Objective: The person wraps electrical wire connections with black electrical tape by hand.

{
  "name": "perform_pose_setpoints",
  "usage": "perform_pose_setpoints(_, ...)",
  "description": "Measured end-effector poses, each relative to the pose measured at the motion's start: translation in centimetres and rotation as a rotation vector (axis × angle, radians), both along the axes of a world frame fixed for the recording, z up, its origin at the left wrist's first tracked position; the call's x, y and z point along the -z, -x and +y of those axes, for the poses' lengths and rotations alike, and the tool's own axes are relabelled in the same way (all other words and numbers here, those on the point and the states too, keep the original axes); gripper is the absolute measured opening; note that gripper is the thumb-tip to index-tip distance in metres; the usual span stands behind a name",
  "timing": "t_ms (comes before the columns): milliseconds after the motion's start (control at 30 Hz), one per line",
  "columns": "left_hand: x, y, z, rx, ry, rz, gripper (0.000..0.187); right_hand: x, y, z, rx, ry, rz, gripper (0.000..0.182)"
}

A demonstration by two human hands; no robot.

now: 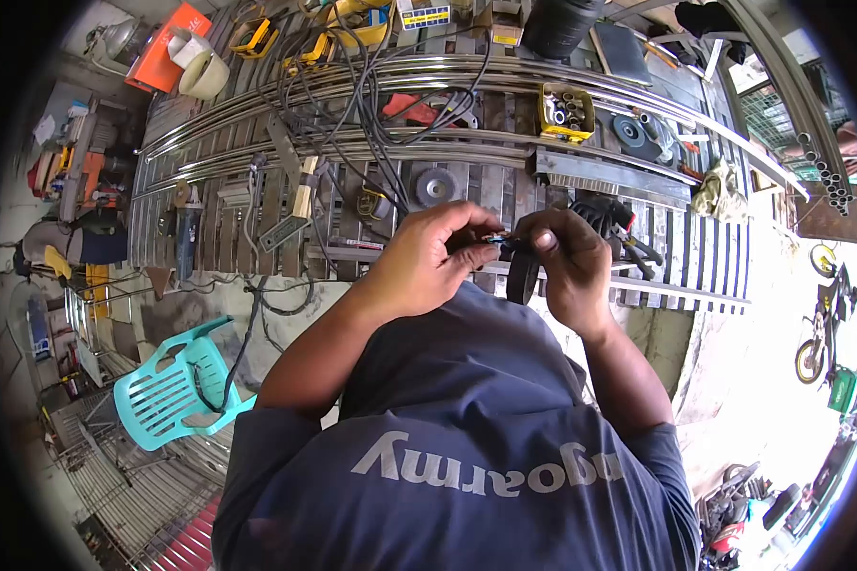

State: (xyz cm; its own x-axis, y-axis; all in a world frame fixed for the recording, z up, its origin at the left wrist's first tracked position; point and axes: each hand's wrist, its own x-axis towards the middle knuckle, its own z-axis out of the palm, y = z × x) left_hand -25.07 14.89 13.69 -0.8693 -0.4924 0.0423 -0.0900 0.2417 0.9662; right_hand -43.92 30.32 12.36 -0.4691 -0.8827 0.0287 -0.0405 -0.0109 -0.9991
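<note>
My left hand [428, 257] pinches a small wire end [492, 238], with bits of blue and copper colour showing at the fingertips. Close beside it, my right hand [578, 271] is closed, thumb against fingers, on a strip of black tape. The roll of black tape [522, 278] hangs on edge below those fingers. Both hands meet over the front edge of a slatted metal workbench [724, 266], just above the dark shirt. Beyond them on the slats lies a round grinding disc [437, 187]. Black gloves [595, 214] and pliers [641, 255] are right of my right hand.
Long shiny metal tubes [419, 64] run across the bench under tangled black cables [362, 95]. A yellow box of pipe pieces [567, 112] stands at the back, near a metal square bar [614, 179]. A turquoise plastic chair [176, 390] stands on the left.
</note>
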Motion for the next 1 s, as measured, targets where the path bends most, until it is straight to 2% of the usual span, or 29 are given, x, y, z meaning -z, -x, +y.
perform_pose_setpoints(33,-0.1,-0.2,-0.2,0.011,0.03,-0.042,0.026,0.0,-0.2,-0.4,-0.008,-0.008,-0.048,0.018)
perform_pose_setpoints(67,0.4,-0.1,-0.3,-0.07,0.269,0.114,0.017,0.0,-0.3,-0.8,-0.034,-0.028,-0.109,0.021)
perform_pose_setpoints(167,-1.3,-1.5,-1.8,-0.027,-0.011,-0.164,0.02,0.8,-0.1,-2.3,-0.129,-0.083,-0.121,0.025)
perform_pose_setpoints(200,-1.4,-1.6,-2.3,-0.016,0.051,-0.11,0.022,0.9,-0.4,-2.9,-0.139,-0.092,-0.167,0.029)
perform_pose_setpoints(300,-1.5,-2.6,-4.0,0.039,-0.156,-0.143,0.024,2.1,-0.8,-4.4,-0.218,-0.026,-0.373,0.031)
perform_pose_setpoints(433,-2.8,-3.4,-6.1,0.06,-0.606,-0.126,0.018,2.3,-1.9,-6.4,-0.226,0.11,-0.303,0.03)
perform_pose_setpoints(467,-3.0,-3.7,-6.7,0.078,-0.67,-0.125,0.015,2.3,-1.7,-6.5,-0.258,0.075,-0.296,0.029)
perform_pose_setpoints(567,-3.5,-3.6,-6.5,0.118,-0.443,-0.001,0.016,0.3,-1.6,-7.0,-0.291,-0.015,-0.297,0.03)
perform_pose_setpoints(667,-3.9,-3.7,-7.5,0.137,-0.143,-0.033,0.028,0.2,-2.0,-7.7,-0.23,0.072,-0.185,0.03)
perform_pose_setpoints(733,-4.8,-3.5,-8.0,0.142,0.007,-0.03,0.036,-0.8,-2.0,-7.7,-0.255,0.036,-0.247,0.03)
perform_pose_setpoints(833,-4.5,-2.7,-9.2,0.168,0.302,0.176,0.034,-1.4,-2.3,-7.8,-0.251,0.041,-0.227,0.029)
perform_pose_setpoints(900,-5.6,-2.4,-8.9,0.143,0.225,0.138,0.03,-1.5,-2.4,-7.7,-0.237,0.03,-0.168,0.029)
perform_pose_setpoints(1000,-4.8,-2.3,-9.2,0.163,0.337,0.187,0.025,-1.9,-2.3,-7.4,-0.213,0.021,-0.082,0.027)
